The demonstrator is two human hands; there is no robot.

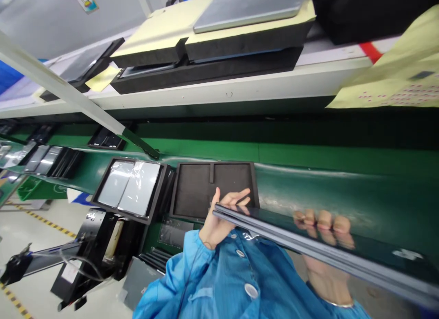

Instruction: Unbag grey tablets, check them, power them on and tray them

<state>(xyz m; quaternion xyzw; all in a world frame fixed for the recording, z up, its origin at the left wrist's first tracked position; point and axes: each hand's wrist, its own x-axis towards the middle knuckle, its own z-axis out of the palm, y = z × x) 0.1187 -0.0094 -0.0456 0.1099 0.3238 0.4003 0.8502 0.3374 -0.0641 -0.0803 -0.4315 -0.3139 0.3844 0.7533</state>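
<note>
Two thin, flat panels, stacked together with glossy dark upper faces and grey edges, are held tilted in front of my chest. My left hand grips their left end, with the palm beneath and the fingers extending past the far side. Farther right, my right hand supports them from below, its fingertips curled over the far edge and mirrored in the shiny face. Just beyond my left hand lies a black foam tray with a short divider. Whether the panels are tablets or screens, I cannot tell.
A foam tray with two film-wrapped grey panels stands left on the green bench. Above runs a white shelf bearing foam trays and a silver panel. A slanted post crosses the left. Yellow paper hangs right.
</note>
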